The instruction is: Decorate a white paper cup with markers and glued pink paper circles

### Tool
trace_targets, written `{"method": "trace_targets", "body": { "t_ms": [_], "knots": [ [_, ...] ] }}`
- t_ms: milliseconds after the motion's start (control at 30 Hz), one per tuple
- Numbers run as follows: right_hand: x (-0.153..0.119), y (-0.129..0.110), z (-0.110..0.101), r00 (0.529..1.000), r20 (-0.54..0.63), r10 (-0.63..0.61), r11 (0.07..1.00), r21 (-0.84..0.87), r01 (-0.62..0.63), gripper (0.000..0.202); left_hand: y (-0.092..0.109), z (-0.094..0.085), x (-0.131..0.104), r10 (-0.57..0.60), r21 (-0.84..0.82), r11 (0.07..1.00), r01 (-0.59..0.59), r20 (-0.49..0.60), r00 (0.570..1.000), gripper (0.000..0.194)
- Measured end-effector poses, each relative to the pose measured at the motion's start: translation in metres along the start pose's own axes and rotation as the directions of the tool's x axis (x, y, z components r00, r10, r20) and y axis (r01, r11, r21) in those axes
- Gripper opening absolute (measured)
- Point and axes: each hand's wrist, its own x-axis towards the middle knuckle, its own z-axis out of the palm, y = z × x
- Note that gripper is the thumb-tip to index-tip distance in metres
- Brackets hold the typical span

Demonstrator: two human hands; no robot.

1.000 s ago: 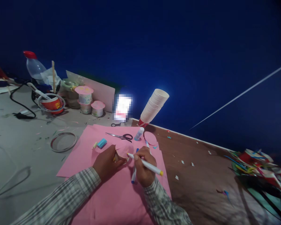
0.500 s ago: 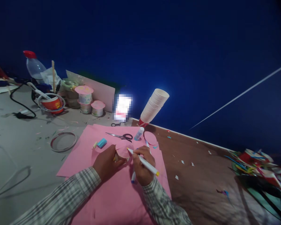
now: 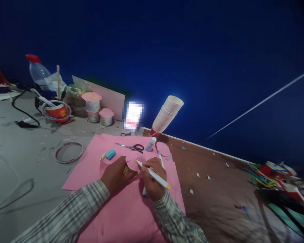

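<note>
At lower centre, the left hand clasps a pink-topped cup; the right hand grips a white marker, tip at the cup.

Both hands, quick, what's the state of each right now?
Left hand: closed, holding the small pink-topped piece.
Right hand: closed, holding the white marker with the yellow end.

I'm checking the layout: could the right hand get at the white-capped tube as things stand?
Probably yes: the tube sits just beyond the right hand with nothing visible between, though that hand holds a marker, which may hamper it.
</note>
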Motion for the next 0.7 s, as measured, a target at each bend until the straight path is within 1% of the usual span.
{"method": "trace_targets", "body": {
  "t_ms": [67,233,433,567,700],
  "knots": [
    [0.0005,0.0,-0.0012,1.0,0.005,-0.004,1.0,-0.003,0.004,0.007,-0.0001,0.0001,-0.0001,0.001,0.001,1.0,-0.001,-0.006,1.0,0.035],
    [0.0003,0.0021,-0.002,1.0,-0.026,0.001,1.0,0.009,-0.001,0.008,-0.0002,0.0007,-0.0005,-0.008,-0.004,1.0,0.008,-0.014,1.0,0.033],
    [-0.0004,0.0002,-0.002,1.0,0.021,-0.008,1.0,-0.011,0.008,0.009,0.0008,-0.0008,-0.0009,0.01,-0.003,1.0,-0.01,-0.015,1.0,0.031],
    [0.0001,0.0005,-0.0033,0.999,0.031,-0.011,1.0,-0.014,0.012,0.009,0.0011,-0.0009,-0.0008,0.006,-0.006,1.0,-0.006,-0.014,1.0,0.031],
    [0.002,0.0013,-0.0058,1.0,-0.002,-0.003,1.0,0.006,0.003,0.01,0.0011,-0.0002,-0.0003,-0.007,-0.015,1.0,0.007,-0.019,1.0,0.03]
  ]
}}
